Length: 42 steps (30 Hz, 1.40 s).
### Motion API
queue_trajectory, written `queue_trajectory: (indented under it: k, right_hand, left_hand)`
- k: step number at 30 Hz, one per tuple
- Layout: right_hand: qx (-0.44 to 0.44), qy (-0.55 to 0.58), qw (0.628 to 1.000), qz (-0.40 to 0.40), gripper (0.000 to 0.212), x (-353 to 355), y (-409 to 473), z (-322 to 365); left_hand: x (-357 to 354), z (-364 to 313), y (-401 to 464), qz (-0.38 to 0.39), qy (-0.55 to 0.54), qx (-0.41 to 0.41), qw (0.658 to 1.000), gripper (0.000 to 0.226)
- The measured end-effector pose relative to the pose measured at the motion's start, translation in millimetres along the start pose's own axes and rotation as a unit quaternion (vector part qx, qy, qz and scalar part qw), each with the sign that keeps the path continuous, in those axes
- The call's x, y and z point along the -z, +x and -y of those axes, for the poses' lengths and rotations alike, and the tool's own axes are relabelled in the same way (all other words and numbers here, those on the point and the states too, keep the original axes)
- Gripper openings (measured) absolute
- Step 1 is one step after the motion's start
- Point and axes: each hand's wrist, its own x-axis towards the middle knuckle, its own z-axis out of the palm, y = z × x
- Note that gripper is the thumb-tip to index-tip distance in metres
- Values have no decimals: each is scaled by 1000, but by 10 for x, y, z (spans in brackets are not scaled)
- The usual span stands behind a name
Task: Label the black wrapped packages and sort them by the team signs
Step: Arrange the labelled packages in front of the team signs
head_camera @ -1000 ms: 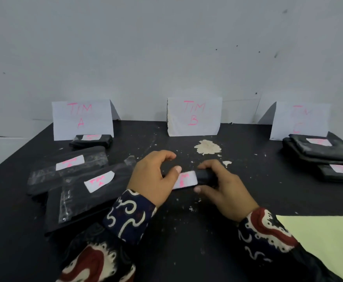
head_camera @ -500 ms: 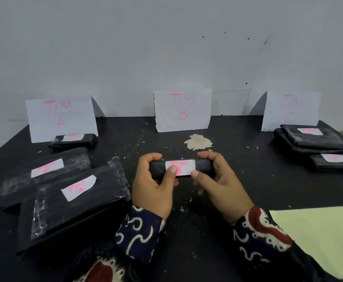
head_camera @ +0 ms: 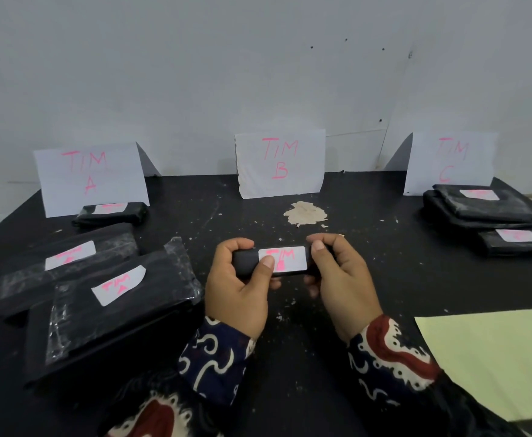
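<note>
A small black wrapped package (head_camera: 248, 259) is held above the middle of the black table (head_camera: 384, 294). A white label (head_camera: 283, 259) with pink "TIM" writing is stuck on its front. My left hand (head_camera: 239, 288) grips its left end, thumb pressing the label's lower left corner. My right hand (head_camera: 340, 279) grips its right end. Three paper signs lean on the wall: TIM A (head_camera: 90, 176), TIM B (head_camera: 280, 162), TIM C (head_camera: 450, 162). Three labelled packages lie by TIM A, the nearest (head_camera: 107, 310) largest. A stack of labelled packages (head_camera: 482, 206) lies by TIM C.
A pale yellow sheet (head_camera: 498, 354) lies at the near right of the table. A patch of chipped paint (head_camera: 305, 212) shows in front of the TIM B sign, with small white flecks scattered around. The white wall stands directly behind the signs.
Both hands raised the small package off the table and turned its label toward me. The left thumb now presses on the label's corner.
</note>
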Motion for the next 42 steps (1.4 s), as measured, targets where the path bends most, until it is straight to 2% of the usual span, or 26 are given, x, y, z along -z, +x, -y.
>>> queue_trajectory:
  k: [2, 6, 12, 19, 21, 23, 25, 27, 33, 37, 42]
  right_hand:
    - [19, -1, 1000, 25, 14, 25, -14, -13]
    - [44, -31, 996, 71, 39, 93, 2, -39]
    - [-3, 11, 995, 99, 51, 133, 12, -35]
    - [-36, 36, 994, 94, 61, 189, 29, 4]
    - [-42, 35, 995, 89, 60, 196, 34, 1]
    - [-32, 39, 995, 88, 52, 178, 25, -3]
    - [-9, 32, 995, 91, 34, 141, -7, -11]
    - [3, 8, 996, 85, 18, 102, -47, -2]
    - [-29, -21, 999, 7, 26, 7, -65, -2]
    - [-24, -31, 999, 2, 16, 4, -56, -40]
    - [-35, -42, 998, -12, 16, 23, -36, -53]
  left_hand:
    - [4, 0, 15, -5, -23, 12, 1000, 25]
    - [16, -8, 17, -2, -41, 33, 999, 27]
    - [52, 19, 74, 20, -70, 68, 995, 30]
    - [55, 28, 78, 70, -92, 74, 991, 48]
    - [53, 21, 87, 74, -98, 79, 989, 46]
    - [39, 2, 84, 52, -97, 76, 991, 31]
    - [24, -8, 77, 8, -66, 68, 995, 17]
    - [21, 10, 79, -22, -23, 55, 998, 14]
    - [-1, 65, 27, -10, 31, -3, 999, 11]
    - [-4, 72, 29, -16, 35, -9, 999, 10]
    - [8, 91, 36, 7, 11, -4, 1000, 10]
